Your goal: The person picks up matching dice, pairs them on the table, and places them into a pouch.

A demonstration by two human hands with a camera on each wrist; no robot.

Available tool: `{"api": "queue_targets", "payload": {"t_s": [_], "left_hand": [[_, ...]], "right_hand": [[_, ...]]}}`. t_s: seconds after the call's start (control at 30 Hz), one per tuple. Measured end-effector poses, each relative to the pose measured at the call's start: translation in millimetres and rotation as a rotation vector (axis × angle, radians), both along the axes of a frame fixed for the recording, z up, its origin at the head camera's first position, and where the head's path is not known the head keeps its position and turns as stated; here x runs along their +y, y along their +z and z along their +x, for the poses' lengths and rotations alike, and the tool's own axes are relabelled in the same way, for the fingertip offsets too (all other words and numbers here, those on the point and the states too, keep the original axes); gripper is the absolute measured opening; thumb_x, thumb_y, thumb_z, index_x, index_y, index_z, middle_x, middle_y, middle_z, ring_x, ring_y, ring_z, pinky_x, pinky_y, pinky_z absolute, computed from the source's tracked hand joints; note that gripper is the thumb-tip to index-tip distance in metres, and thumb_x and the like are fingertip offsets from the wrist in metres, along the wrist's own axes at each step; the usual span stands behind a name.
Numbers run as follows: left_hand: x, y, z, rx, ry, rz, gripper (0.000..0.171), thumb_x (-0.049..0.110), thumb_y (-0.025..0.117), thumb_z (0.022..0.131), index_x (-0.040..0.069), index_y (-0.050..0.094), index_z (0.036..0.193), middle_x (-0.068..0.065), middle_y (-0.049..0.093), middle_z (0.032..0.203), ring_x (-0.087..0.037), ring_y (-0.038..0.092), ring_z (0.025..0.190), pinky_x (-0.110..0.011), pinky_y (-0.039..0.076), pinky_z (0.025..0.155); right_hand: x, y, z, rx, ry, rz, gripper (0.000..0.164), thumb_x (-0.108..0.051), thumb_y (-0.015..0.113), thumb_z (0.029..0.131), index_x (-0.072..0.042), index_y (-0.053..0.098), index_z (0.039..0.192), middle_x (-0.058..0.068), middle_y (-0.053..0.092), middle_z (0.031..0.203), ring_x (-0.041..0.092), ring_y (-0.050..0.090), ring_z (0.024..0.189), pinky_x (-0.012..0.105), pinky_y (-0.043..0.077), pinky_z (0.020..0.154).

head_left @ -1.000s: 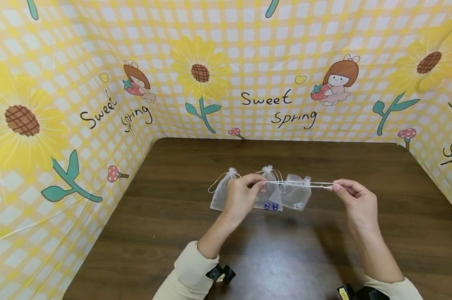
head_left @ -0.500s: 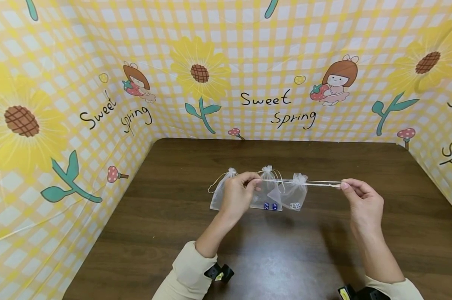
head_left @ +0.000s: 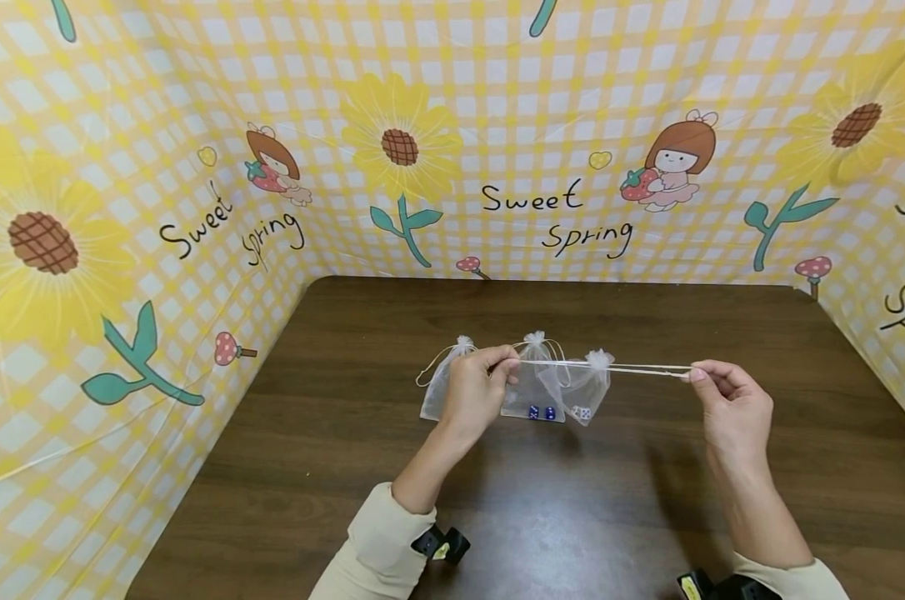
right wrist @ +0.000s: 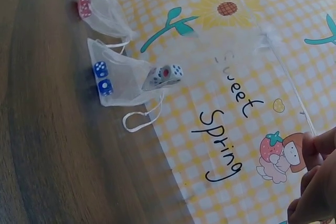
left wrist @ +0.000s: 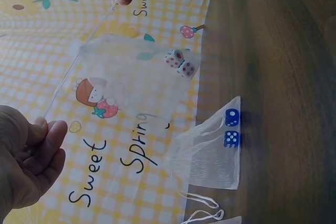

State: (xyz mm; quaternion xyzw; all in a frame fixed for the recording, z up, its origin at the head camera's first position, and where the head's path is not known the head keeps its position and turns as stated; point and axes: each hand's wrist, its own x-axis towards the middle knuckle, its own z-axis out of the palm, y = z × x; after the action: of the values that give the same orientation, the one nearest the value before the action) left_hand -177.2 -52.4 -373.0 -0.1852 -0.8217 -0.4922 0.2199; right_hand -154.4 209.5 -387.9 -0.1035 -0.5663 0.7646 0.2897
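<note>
A sheer white drawstring bag (head_left: 583,390) hangs from its cords, its neck gathered, with white dice (left wrist: 181,64) at the bottom. My left hand (head_left: 477,385) pinches the cord on one side between thumb and forefinger. On the other side my right hand (head_left: 736,417) pinches the cord ends, and the white drawstring (head_left: 651,370) runs taut between both hands. Behind it on the table lies a second sheer bag (left wrist: 212,156) with two blue dice (right wrist: 103,78) inside. A third bag (right wrist: 102,11) holds red dice (right wrist: 84,5); in the head view my left hand partly covers it.
The dark wooden table (head_left: 332,483) reaches back to a yellow checked cloth (head_left: 452,208) that hangs behind and at the sides. A loose cord loop (right wrist: 142,121) of the blue-dice bag lies beside it.
My right hand has drawn outward to the right and my left slightly left. Between them the bag's mouth has bunched tighter, and the bag has shifted a little left.
</note>
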Motion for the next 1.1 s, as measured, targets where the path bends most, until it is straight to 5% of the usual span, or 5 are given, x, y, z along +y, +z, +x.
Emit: {"api": "queue_targets", "payload": {"t_s": [0.57,0.87,1.1], "left_hand": [[6.1,-10.3,3.4,-0.022,-0.014,-0.024,0.01,-0.003,0.066,0.081,0.004,0.07,0.074,-0.004,0.065,0.065,-0.01,0.06,0.055,-0.016,0.046,0.05],[28.9,-21.0,23.0,-0.14,-0.094,-0.031,0.01,-0.001,0.066,0.082,0.004,0.071,0.075,-0.003,0.065,0.063,-0.005,0.057,0.053,-0.013,0.045,0.047],[50.0,-26.6,34.8,-0.236,-0.108,-0.047,0.012,0.0,0.064,0.084,0.005,0.07,0.074,0.0,0.063,0.062,0.006,0.052,0.05,-0.011,0.044,0.049]], "right_hand": [[8.1,6.9,-4.5,-0.045,-0.057,-0.114,0.018,0.013,0.062,0.08,-0.001,0.068,0.07,0.0,0.064,0.058,0.008,0.057,0.06,0.013,0.044,0.061],[27.5,-0.3,-16.2,-0.13,-0.079,-0.052,0.023,0.01,0.063,0.081,-0.008,0.069,0.068,-0.005,0.063,0.057,0.004,0.057,0.057,0.011,0.04,0.054],[37.4,-5.6,-34.2,-0.297,-0.116,0.091,0.026,0.001,0.064,0.083,-0.017,0.067,0.065,-0.013,0.059,0.055,0.001,0.051,0.058,0.013,0.033,0.049]]}}
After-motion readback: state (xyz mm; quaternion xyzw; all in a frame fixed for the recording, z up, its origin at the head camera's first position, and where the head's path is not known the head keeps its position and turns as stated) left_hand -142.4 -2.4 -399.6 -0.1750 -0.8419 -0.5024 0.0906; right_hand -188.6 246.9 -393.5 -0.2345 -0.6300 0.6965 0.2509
